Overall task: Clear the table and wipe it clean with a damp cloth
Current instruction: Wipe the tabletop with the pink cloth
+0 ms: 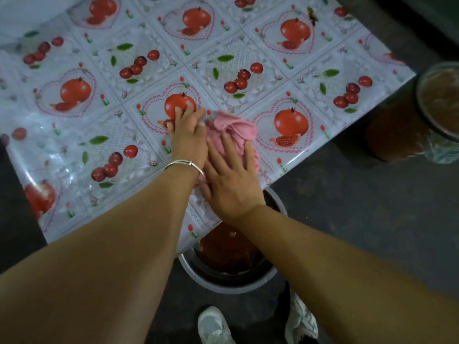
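Observation:
A crumpled pink cloth (232,130) lies on the table (104,115), which is covered with a glossy fruit-print oilcloth, close to its near right edge. My right hand (231,177) presses flat on the cloth with spread, straight fingers. My left hand (190,135), a silver bangle on its wrist, lies just left of the cloth; its fingers rest on the tabletop and its thumb side touches the cloth's left edge. Part of the cloth is hidden under my hands.
A metal basin (223,276) with reddish contents stands on the floor beneath the table's near edge, by my white shoes (213,324). A brown tub with a plastic-wrapped rim (422,115) sits on the floor at the right. A small brown stain (311,16) marks the far right tabletop.

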Action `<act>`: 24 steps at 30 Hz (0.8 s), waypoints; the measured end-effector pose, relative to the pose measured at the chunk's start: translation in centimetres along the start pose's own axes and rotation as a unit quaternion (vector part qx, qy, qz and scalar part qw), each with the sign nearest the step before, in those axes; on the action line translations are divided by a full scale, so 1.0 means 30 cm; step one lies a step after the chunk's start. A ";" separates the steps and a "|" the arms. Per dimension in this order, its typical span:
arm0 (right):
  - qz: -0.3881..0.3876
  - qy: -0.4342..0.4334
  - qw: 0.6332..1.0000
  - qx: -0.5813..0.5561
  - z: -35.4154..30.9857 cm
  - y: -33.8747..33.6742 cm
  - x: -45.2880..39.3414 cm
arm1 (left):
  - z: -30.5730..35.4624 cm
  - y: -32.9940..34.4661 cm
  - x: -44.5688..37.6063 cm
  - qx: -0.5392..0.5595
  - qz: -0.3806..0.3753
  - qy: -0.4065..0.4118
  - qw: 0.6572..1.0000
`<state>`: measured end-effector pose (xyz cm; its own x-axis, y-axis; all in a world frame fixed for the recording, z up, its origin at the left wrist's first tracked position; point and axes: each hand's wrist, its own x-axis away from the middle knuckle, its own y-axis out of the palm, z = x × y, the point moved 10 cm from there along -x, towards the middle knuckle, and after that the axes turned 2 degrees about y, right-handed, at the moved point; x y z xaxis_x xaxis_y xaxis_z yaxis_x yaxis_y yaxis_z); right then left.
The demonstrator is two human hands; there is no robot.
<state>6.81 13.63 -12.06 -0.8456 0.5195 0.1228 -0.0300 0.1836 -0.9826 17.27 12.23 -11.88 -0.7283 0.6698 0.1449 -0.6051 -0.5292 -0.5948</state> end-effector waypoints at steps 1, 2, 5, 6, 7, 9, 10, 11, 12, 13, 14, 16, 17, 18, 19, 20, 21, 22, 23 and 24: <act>-0.006 -0.031 0.999 -0.004 0.015 -0.007 -0.005 | 0.005 0.005 0.000 -0.009 -0.002 0.002 1.000; -0.007 -0.062 0.998 0.004 0.036 -0.020 -0.011 | 0.006 0.005 0.003 -0.021 -0.004 0.004 1.000; 0.002 -0.040 0.998 0.055 0.225 -0.054 -0.048 | 0.009 0.013 0.005 -0.039 -0.014 0.006 0.999; -0.004 0.032 0.998 0.050 0.334 -0.062 -0.062 | 0.010 0.015 0.005 -0.037 -0.016 0.008 0.999; -0.007 0.102 0.994 0.045 0.425 -0.074 -0.070 | 0.010 0.016 0.005 -0.035 -0.015 0.010 0.999; -0.011 0.182 0.983 0.023 0.499 -0.081 -0.077 | 0.008 0.019 0.003 -0.041 -0.013 0.013 0.999; -0.016 0.202 0.979 0.007 0.487 -0.072 -0.080 | 0.005 0.018 0.002 -0.043 -0.011 0.013 0.999; -0.015 0.217 0.976 -0.005 0.463 -0.070 -0.080 | 0.007 0.019 0.000 -0.039 -0.008 0.012 0.999; -0.010 0.224 0.975 -0.012 0.428 -0.066 -0.079 | 0.010 0.018 -0.003 -0.034 -0.005 0.011 0.999; -0.002 0.216 0.976 -0.009 0.375 -0.061 -0.074 | 0.012 0.017 -0.003 -0.034 -0.005 0.009 0.999; 0.005 0.196 0.981 0.002 0.312 -0.057 -0.066 | 0.014 0.017 -0.004 -0.039 -0.006 0.007 0.999; 0.018 0.148 0.989 0.002 0.167 -0.039 -0.031 | 0.021 0.020 -0.006 -0.054 -0.015 0.007 0.998; 0.013 0.122 0.992 -0.009 0.100 -0.019 -0.013 | 0.021 0.019 -0.006 -0.056 -0.018 0.005 0.998; 0.001 0.098 0.995 -0.010 0.049 0.003 0.004 | 0.022 0.016 -0.003 -0.054 -0.020 0.004 0.998; -0.010 0.078 0.997 -0.006 0.020 0.011 0.015 | 0.024 0.013 -0.001 -0.054 -0.021 0.005 0.998; -0.019 0.060 0.998 -0.007 0.015 0.013 0.020 | 0.026 0.012 0.002 -0.059 -0.023 0.007 0.998; -0.025 0.038 0.999 -0.012 0.027 0.007 0.021 | 0.030 0.014 0.004 -0.071 -0.027 0.010 0.997; -0.035 0.004 0.999 -0.010 0.039 0.008 0.020 | 0.029 0.013 0.007 -0.084 -0.026 0.012 0.996; -0.037 -0.025 0.999 0.003 0.067 0.000 0.013 | 0.031 0.012 0.005 -0.098 -0.017 0.015 0.995; -0.022 -0.036 0.999 0.019 0.114 -0.022 0.002 | 0.032 0.011 0.005 -0.112 -0.007 0.013 0.994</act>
<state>4.94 10.69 -11.88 -0.8790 0.4499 0.1576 -0.0880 0.1718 -0.9812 16.65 11.67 -11.31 -0.7106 0.6904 0.1356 -0.5257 -0.3928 -0.7545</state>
